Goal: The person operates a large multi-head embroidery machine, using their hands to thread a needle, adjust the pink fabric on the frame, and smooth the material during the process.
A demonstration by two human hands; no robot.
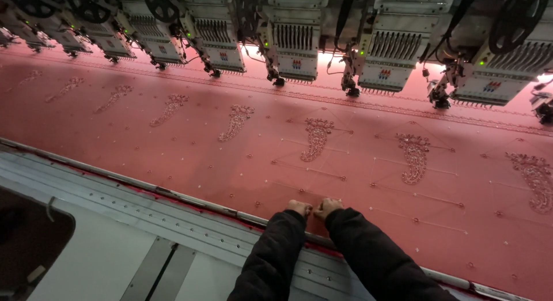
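Together, L hand (pixel 299 208) & R hand (pixel 328 207), both curled, pinching pink fabric (pixel 357 163).

The pink fabric (pixel 230 163) lies flat and open between the metal frame rail (pixel 190 200) and the row of embroidery heads (pixel 296 53). Only low stitched motifs (pixel 316 138) rise from it. Beyond the motifs, the heads hang close over the fabric, their needles (pixel 279 80) blocking passage underneath.
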